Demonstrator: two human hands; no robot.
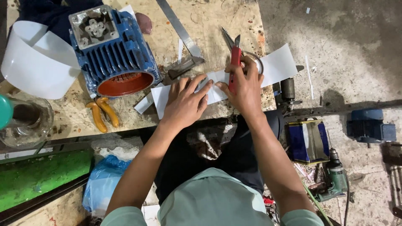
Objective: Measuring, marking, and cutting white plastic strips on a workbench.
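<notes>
The motor housing [109, 50] was bright blue with ribbed fins, its open end ringed in orange-red and its top plate grey. The paper strip [276, 67] under the hands was plain white, as was the curled sheet [37, 58] at the left. The scissors [234, 62] had red handles and grey blades. The pliers [102, 115] had orange-yellow grips. The surface [209, 21] was pale tan, speckled with dark stains. The tin [307, 140] was dark blue with a silvery panel, the drill [335, 178] was dull green, and the plastic bag [102, 182] was light blue.
</notes>
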